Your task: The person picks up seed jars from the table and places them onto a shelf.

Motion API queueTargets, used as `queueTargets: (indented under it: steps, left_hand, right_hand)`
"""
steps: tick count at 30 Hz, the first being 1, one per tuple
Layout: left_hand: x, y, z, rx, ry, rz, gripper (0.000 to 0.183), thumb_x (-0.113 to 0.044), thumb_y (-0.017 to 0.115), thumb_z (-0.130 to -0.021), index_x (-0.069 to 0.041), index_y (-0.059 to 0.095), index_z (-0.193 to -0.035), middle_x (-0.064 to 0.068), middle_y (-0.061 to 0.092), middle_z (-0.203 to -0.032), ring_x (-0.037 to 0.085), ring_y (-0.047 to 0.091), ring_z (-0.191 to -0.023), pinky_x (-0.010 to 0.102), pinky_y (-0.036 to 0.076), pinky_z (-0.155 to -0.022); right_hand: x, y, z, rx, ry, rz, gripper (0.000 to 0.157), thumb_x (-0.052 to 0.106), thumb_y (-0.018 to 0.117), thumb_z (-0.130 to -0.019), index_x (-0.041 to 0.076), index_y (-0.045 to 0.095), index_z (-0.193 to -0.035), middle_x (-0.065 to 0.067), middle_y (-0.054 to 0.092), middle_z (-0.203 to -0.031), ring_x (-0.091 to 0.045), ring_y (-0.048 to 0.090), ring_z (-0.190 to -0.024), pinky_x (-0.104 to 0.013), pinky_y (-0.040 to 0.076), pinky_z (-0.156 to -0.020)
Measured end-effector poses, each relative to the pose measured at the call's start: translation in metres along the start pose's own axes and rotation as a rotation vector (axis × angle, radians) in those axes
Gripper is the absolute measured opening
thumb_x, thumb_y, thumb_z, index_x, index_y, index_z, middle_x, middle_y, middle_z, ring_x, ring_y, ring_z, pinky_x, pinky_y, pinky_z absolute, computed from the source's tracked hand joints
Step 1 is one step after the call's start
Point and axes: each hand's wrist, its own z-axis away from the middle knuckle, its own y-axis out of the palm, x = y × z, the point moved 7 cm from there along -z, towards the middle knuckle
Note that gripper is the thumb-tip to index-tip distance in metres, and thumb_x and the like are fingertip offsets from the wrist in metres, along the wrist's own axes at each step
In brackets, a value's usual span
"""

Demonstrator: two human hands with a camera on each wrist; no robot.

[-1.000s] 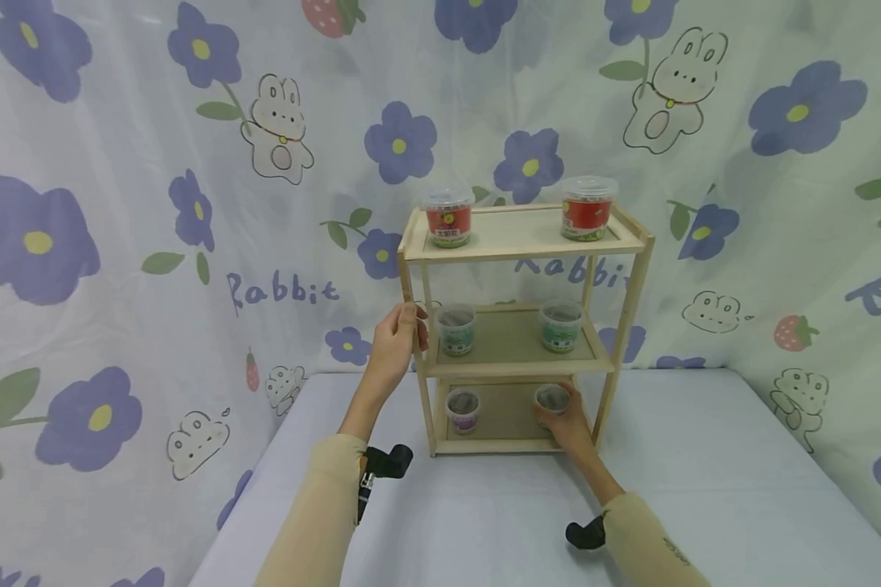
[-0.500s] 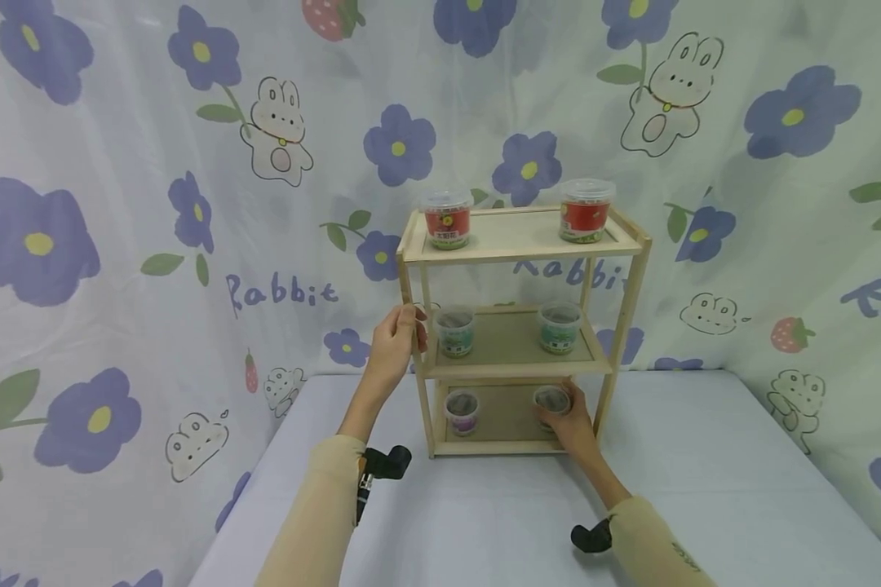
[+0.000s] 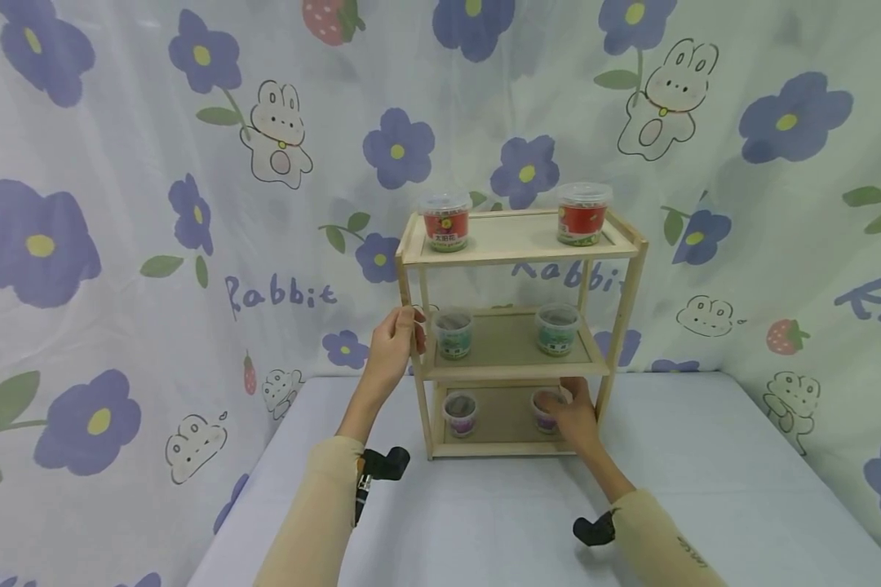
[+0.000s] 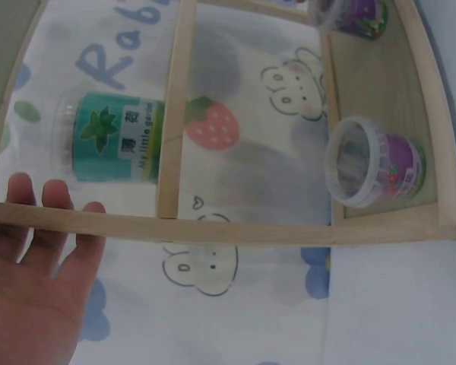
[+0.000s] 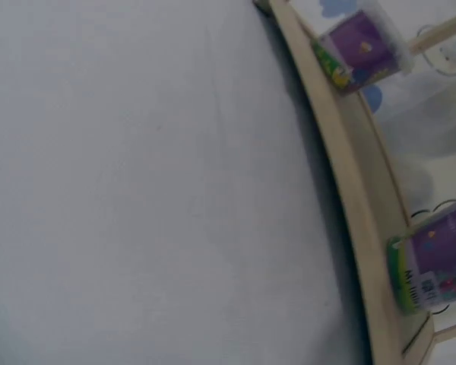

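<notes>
A three-tier wooden shelf rack (image 3: 514, 372) stands on the table. My left hand (image 3: 392, 341) grips its left front post (image 4: 251, 232), fingers curled round it. On the bottom tier, my right hand (image 3: 578, 414) is beside the right purple-labelled plastic cup (image 3: 544, 420), its thumb in front of the rim and the fingers spread; whether it touches the cup is unclear. The right wrist view shows this purple cup (image 5: 441, 255) but no hand. A second purple cup (image 3: 460, 414) stands at the left of that tier.
Two green-labelled cups (image 3: 453, 334) stand on the middle tier. Two red-labelled lidded cups (image 3: 446, 224) are on the top. A white cloth covers the table (image 3: 484, 522); a patterned curtain (image 3: 154, 326) hangs behind and at the sides.
My right hand has loosened from the bottom right cup and shifted slightly right, uncovering its purple label. The left hand keeps its grip on the post.
</notes>
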Motion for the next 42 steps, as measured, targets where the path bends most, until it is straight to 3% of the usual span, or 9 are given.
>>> queueTargets:
  steps: [7,12,17,23,27,31,35,38,42]
  left_hand:
    - [0.029,0.001,-0.014,-0.018,0.004,-0.002,0.041,-0.035,0.033,-0.109,-0.003,0.058,-0.106,0.033,0.056,-0.09,0.047,0.058,-0.082,0.047,0.052,-0.08]
    - [0.034,-0.002,-0.015,-0.034,0.021,-0.046,0.045,-0.042,0.031,-0.108,-0.006,0.058,-0.106,0.024,0.057,-0.087,0.036,0.061,-0.078,0.038,0.052,-0.075]
    - [0.034,-0.004,-0.015,-0.035,0.035,-0.04,0.047,-0.042,0.031,-0.108,-0.003,0.058,-0.107,0.025,0.057,-0.087,0.035,0.061,-0.078,0.041,0.055,-0.077]
    - [0.032,-0.002,-0.014,-0.024,0.012,-0.007,0.044,-0.037,0.032,-0.109,-0.002,0.058,-0.11,0.028,0.057,-0.091,0.039,0.061,-0.084,0.048,0.055,-0.085]
    - [0.018,0.001,-0.004,-0.01,-0.016,-0.024,0.042,-0.03,0.031,-0.11,0.001,0.056,-0.122,0.033,0.058,-0.101,0.048,0.061,-0.094,0.053,0.051,-0.091]
    - [0.024,-0.002,0.007,-0.023,-0.029,-0.083,0.043,-0.03,0.033,-0.11,0.0,0.046,-0.138,0.029,0.06,-0.116,0.044,0.061,-0.106,0.052,0.046,-0.097]
    - [0.057,-0.012,0.015,-0.039,-0.05,-0.161,0.051,-0.04,0.039,-0.107,-0.009,0.038,-0.148,0.021,0.058,-0.129,0.035,0.056,-0.12,0.052,0.042,-0.104]
    - [0.069,-0.017,0.027,-0.005,-0.062,-0.258,0.053,-0.043,0.041,-0.106,-0.013,0.036,-0.15,0.018,0.055,-0.136,0.034,0.05,-0.129,0.056,0.036,-0.109]
    - [0.081,-0.026,0.04,0.031,-0.042,-0.51,0.054,-0.046,0.041,-0.105,-0.016,0.038,-0.15,0.013,0.051,-0.144,0.036,0.044,-0.136,0.06,0.034,-0.108]
  right_hand:
    - [0.032,-0.006,0.001,0.023,-0.187,-0.097,0.082,0.013,0.075,-0.089,0.013,0.021,-0.152,-0.014,0.031,-0.15,-0.036,0.032,-0.14,-0.059,0.021,-0.116]
    - [0.035,-0.009,0.01,0.073,-0.139,-0.055,0.072,0.017,0.073,-0.091,-0.001,0.028,-0.144,-0.021,0.034,-0.146,-0.042,0.027,-0.144,-0.053,0.017,-0.12]
    - [0.04,-0.013,0.022,0.117,-0.142,-0.04,0.062,0.017,0.07,-0.093,-0.008,0.034,-0.137,-0.027,0.036,-0.143,-0.044,0.026,-0.143,-0.051,0.014,-0.121]
    - [0.05,-0.021,0.043,0.166,-0.156,-0.075,0.068,0.013,0.07,-0.093,-0.002,0.029,-0.146,-0.021,0.039,-0.146,-0.038,0.032,-0.141,-0.046,0.014,-0.121]
    - [0.055,-0.025,0.058,0.197,-0.15,-0.074,0.073,0.012,0.069,-0.093,-0.001,0.025,-0.149,-0.022,0.04,-0.148,-0.037,0.035,-0.141,-0.043,0.017,-0.12]
    - [0.059,-0.03,0.07,0.225,-0.15,-0.06,0.069,0.011,0.067,-0.094,0.001,0.027,-0.15,-0.021,0.042,-0.148,-0.037,0.036,-0.14,-0.046,0.02,-0.118]
    - [0.067,-0.045,0.077,0.239,-0.171,-0.032,0.065,0.013,0.064,-0.096,0.002,0.029,-0.15,-0.019,0.042,-0.148,-0.034,0.039,-0.138,-0.046,0.023,-0.117]
    - [0.075,-0.065,0.079,0.218,-0.218,-0.004,0.064,0.012,0.064,-0.097,0.0,0.03,-0.15,-0.021,0.042,-0.147,-0.022,0.045,-0.134,-0.03,0.03,-0.115]
    - [0.089,-0.097,0.077,0.141,-0.283,0.081,0.063,0.01,0.064,-0.096,-0.003,0.031,-0.148,-0.026,0.042,-0.144,-0.014,0.05,-0.128,-0.009,0.031,-0.106]
